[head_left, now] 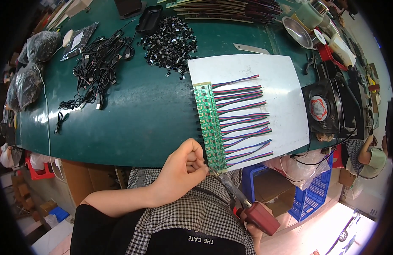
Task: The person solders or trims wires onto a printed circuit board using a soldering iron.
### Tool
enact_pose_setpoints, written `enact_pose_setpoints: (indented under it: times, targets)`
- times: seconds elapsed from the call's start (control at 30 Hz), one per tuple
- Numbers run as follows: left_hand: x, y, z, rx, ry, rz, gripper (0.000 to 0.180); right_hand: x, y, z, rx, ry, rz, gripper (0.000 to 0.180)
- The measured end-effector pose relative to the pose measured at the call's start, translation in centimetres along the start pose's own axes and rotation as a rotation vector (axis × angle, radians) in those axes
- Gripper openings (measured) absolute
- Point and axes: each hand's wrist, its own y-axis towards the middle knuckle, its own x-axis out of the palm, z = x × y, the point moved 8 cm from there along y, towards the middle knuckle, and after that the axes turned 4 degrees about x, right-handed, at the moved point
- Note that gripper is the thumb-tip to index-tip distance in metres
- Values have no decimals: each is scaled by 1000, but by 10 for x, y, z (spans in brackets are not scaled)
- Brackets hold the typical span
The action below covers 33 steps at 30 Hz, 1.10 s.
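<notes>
From where I stand, the work sits close to the front of the desk [137, 138]: a long green circuit panel [212, 127] lies along the left side of a white sheet [286, 93], its near end reaching about to the desk's near edge. Striped bundles of wires [245, 124] fan out from it to the right over the sheet, stopping well short of the sheet's right edge. The person's left hand [181, 172] comes in over the near edge, fingers curled, thumb and forefinger pressed together just beside the panel's near left corner; I cannot tell whether something thin is pinched there. The right hand [252, 225] is lower, out past the desk's edge, its fingers wrapped round the red handle of a soldering iron [261, 217], partly hidden behind it. The iron slants up and left, its tip close to that same panel corner; whether they touch is too small to tell. The roomiest side is the left, where a broad green stretch runs between the sheet and a tangle of black cables [103, 61]. The far side is tighter: a heap of small black connectors [171, 44] crowds the sheet's far left corner, and a flat blade [251, 49] lies just beyond its far edge. On the right, a black fan [326, 106] stands right beside the sheet. Below the near edge, a blue crate [309, 199] takes up space to the right of the handle.
</notes>
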Motion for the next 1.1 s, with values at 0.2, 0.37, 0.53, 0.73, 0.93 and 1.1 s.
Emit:
enact_pose_setpoints:
  times: [0.2,0.37,0.53,0.73,0.93,1.1]
  targets:
    - [0,0,0,-6,16,-1,23,7,5,-5,147,179,20,62]
    - [0,-1,0,4,7,1,22,0,-7,8,133,174,140,59]
    - [1,-1,-1,7,9,0,22,4,6,1,79,156,-30,58]
    - [0,-2,1,9,28,4,22,2,4,-6,5,60,141,64]
    - [0,-1,-1,10,41,6,23,7,-4,4,152,284,169,77]
    - [6,-2,2,-1,-38,26,22,-11,-7,0,51,567,294,80]
